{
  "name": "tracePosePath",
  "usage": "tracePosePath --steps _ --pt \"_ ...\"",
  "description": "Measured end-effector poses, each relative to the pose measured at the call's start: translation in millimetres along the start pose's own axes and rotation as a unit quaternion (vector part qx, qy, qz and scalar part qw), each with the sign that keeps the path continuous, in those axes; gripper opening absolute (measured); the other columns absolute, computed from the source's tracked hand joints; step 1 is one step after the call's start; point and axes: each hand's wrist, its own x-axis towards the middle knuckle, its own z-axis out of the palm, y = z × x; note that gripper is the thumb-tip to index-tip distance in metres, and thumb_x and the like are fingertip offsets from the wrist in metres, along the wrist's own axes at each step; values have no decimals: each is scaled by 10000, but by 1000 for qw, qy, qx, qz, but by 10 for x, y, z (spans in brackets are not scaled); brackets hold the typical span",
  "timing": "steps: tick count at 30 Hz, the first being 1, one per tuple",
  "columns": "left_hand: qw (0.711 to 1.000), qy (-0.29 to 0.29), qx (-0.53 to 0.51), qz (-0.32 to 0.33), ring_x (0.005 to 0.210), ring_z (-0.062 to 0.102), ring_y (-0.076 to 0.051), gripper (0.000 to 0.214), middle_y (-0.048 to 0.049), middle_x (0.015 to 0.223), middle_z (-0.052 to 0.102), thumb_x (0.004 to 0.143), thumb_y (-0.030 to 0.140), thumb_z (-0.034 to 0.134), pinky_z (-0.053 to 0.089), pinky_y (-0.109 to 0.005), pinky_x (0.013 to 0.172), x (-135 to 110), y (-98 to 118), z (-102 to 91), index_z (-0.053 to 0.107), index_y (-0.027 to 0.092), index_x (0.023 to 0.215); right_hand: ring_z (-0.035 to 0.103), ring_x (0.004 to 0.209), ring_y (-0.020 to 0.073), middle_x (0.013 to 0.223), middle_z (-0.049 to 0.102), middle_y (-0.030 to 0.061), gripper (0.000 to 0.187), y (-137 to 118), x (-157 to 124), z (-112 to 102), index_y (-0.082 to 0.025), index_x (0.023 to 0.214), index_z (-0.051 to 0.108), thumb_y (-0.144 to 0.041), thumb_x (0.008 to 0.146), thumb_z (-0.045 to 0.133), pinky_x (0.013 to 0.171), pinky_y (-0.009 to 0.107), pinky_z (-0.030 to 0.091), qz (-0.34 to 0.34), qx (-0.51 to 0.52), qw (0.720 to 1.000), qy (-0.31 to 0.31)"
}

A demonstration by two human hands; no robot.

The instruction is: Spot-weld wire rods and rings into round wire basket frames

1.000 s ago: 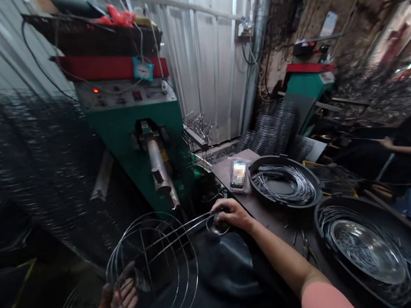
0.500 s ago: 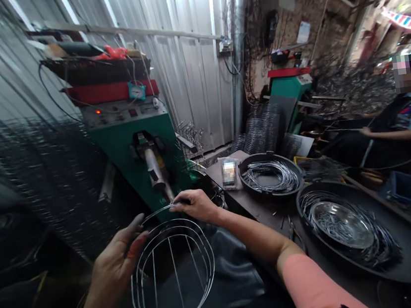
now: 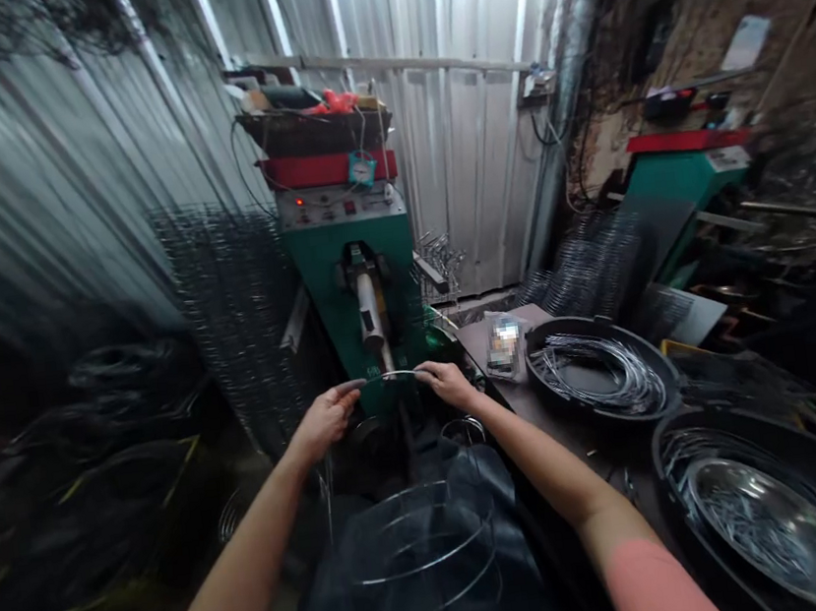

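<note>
My left hand [image 3: 327, 421] pinches the top ring of a wire basket frame [image 3: 430, 572] from the left. My right hand [image 3: 449, 386] grips the same ring from the right. Between the hands, a short curved stretch of the ring passes at the tip of the machine's cylindrical arm [image 3: 372, 318]; whether they touch I cannot tell. The lower rings hang over my dark apron [image 3: 505, 487] and are smeared by motion. Behind them stands the green machine [image 3: 317, 287] with a red top and a lit red lamp.
Right of me, a table bears a black pan [image 3: 667, 375] of wire rings, a larger black tray [image 3: 674, 501] with a metal bowl [image 3: 697, 480] of short wire pieces, and a plastic-wrapped package [image 3: 503, 345]. Stacked wire racks [image 3: 231, 317] stand left of the machine. Another green machine [image 3: 668, 189] is farther right.
My view has swung left, and the co-worker at the right is out of sight. My left hand, spread at the ring before, has closed on it. The frame has tilted down below my hands.
</note>
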Motion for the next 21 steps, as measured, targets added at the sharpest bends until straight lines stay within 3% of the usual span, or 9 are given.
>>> tracePosePath --steps 5,8,11,13,15,21 --pt "998 -14 67 -14 270 230 -40 417 96 418 334 615 305 684 118 -148 285 207 -455 -128 641 166 1005 612 763 142 837 681 6 250 315 -83 379 -208 975 658 -299 863 455 686 213 428 33 -27 998 -40" --pt "993 -16 110 35 324 372 -84 357 62 434 423 610 285 677 236 -168 303 303 -589 -157 664 195 955 618 794 157 873 679 15 297 368 -107 398 -266 1127 599 -261 883 429 687 224 430 23 -142 986 -86" --pt "981 -22 159 108 644 596 -156 274 -14 654 627 611 249 672 444 -211 529 408 -654 -168 689 232 884 622 758 174 865 660 39 416 362 -117 367 -324 1283 461 -212 888 398 640 234 425 15 -288 946 -147" --pt "969 -27 198 147 824 607 -182 260 -33 806 675 629 253 663 455 -242 711 470 -687 -175 694 247 887 623 717 176 875 641 58 469 342 -113 362 -334 1340 374 -193 894 366 602 236 419 11 -345 921 -179" --pt "954 -27 243 173 856 604 -195 277 -36 849 684 652 276 654 433 -268 791 518 -727 -182 690 261 926 624 712 179 929 623 77 473 319 -97 379 -330 1351 356 -191 900 341 589 241 419 11 -372 907 -196" --pt "901 -27 383 201 839 612 -195 287 -31 912 685 765 255 516 432 -296 789 627 -849 -206 652 273 1018 617 826 202 1016 593 107 475 277 -9 457 -269 1333 372 -138 880 317 662 264 447 19 -401 880 -252"
